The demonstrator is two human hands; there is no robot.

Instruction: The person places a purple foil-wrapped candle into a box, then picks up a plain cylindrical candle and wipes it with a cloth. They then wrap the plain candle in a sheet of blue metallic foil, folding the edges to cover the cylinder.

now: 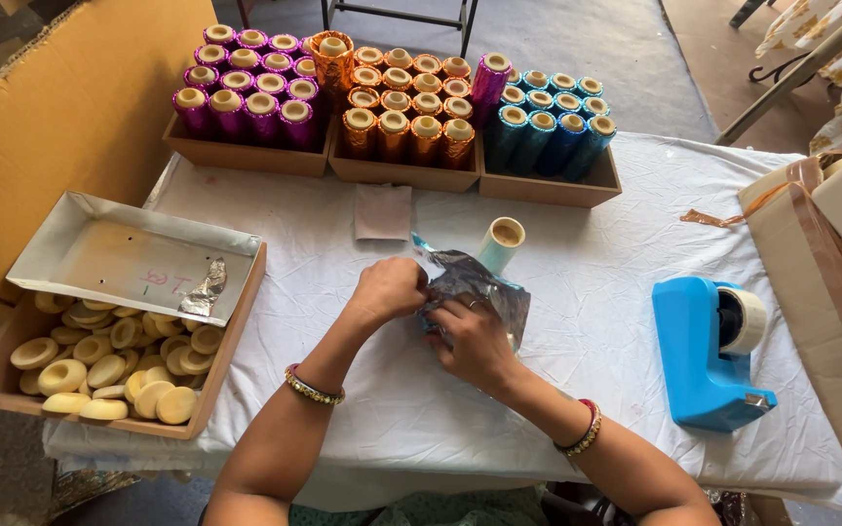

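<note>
**Thin foil around a stiff tube**

The silver-blue foil sheet (470,287) lies at the middle of the white cloth (343,234), wrapped partly around a pale tube (501,244). The foil looks very light, crinkly and easy to tear; the tube seems stiff, so the tube body is the better place to hold. The left hand (387,289) is closed and pinches the foil edge. The right hand (475,341) presses on the foil, probably gripping it, though its fingers are partly hidden. Nearby stand a blue tape dispenser (708,356), trays of wrapped tubes (397,107) and a box of pale discs (114,365).
</note>
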